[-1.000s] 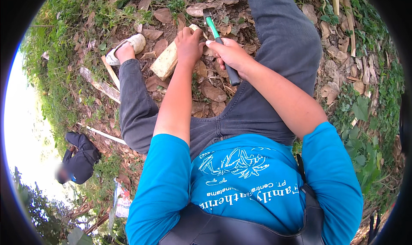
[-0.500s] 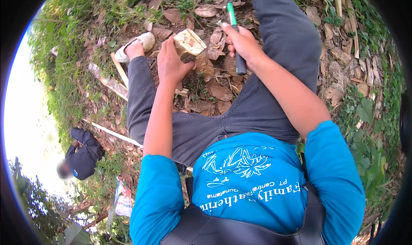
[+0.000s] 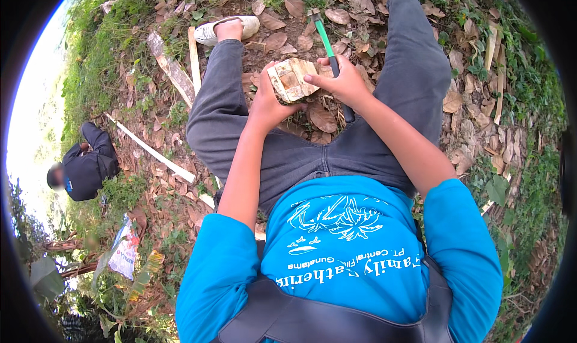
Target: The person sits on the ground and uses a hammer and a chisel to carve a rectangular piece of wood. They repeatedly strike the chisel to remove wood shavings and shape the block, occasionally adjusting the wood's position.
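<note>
From my remote seat, the widest thing I see is the ground (image 3: 153,117), covered in brown dry leaves with green growth along the edges. On it sits the wearer, in a bright blue shirt (image 3: 348,247) and dark grey trousers (image 3: 415,96), knees spread. Well off to the left is another person (image 3: 90,168) in dark clothes. Nearer lie a long pale strip of wood (image 3: 153,149) and a rough plank (image 3: 172,68), with a printed plastic bag (image 3: 124,253) further back.

The block (image 3: 285,78) is held up between the knees, above the leaves. It is chunky, pale yellow wood, its end tipped toward me; a browner square patch sits in the middle, framed by lighter wood with dark lines and stains. I can't tell how deep that patch goes. Just right of it is the hammer (image 3: 326,42), slanted, green and black along the handle, its metal head pointing away from the body.

My left hand (image 3: 267,102) is spread about the block's width and cups its left side. My right hand (image 3: 347,83) curls round the hammer's handle, its thumb reaching across onto the block.
</note>
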A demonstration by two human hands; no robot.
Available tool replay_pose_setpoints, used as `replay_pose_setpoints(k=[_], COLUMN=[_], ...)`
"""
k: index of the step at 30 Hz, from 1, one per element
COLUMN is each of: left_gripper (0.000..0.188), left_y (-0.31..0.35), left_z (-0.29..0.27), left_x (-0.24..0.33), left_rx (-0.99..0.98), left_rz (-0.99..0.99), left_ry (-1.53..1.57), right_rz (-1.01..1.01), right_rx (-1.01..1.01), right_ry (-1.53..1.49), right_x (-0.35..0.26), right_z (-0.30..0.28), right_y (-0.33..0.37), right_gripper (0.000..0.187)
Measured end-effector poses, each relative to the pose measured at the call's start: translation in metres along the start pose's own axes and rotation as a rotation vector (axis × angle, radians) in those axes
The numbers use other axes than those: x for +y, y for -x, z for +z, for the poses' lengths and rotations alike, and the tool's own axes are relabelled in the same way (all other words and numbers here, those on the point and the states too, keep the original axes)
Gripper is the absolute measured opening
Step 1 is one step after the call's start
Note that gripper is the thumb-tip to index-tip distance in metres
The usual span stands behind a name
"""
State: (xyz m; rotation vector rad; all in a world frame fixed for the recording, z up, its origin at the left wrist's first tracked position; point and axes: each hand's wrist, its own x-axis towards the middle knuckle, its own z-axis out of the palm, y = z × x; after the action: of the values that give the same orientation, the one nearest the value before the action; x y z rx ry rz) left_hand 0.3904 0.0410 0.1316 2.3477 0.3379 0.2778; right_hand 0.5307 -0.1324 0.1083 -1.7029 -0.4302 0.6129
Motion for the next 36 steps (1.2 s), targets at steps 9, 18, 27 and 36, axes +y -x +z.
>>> replay_pose_setpoints(k=[9, 18, 27, 36], left_gripper=[0.044, 0.071, 0.083, 0.085], left_y=[-0.004, 0.005, 0.021, 0.081], left_z=[0.003, 0.011, -0.011, -0.077], left_x=[-0.001, -0.006, -0.014, 0.065], left_rx=[0.154, 0.179, 0.165, 0.049], left_rz=[-0.151, -0.143, -0.573, 0.015], left_ry=[0.19, 0.139, 0.365, 0.196], right_rz=[0.022, 0.065, 0.314, 0.477], right_rx=[-0.054, -0.092, -0.289, -0.042], right_ry=[0.122, 0.171, -0.125, -0.351], right_x=[0.009, 0.005, -0.006, 0.041], right_z=[0.027, 0.032, 0.01, -0.005], right_y=[0.011, 0.021, 0.01, -0.016], right_gripper=[0.079, 0.075, 0.06, 0.097])
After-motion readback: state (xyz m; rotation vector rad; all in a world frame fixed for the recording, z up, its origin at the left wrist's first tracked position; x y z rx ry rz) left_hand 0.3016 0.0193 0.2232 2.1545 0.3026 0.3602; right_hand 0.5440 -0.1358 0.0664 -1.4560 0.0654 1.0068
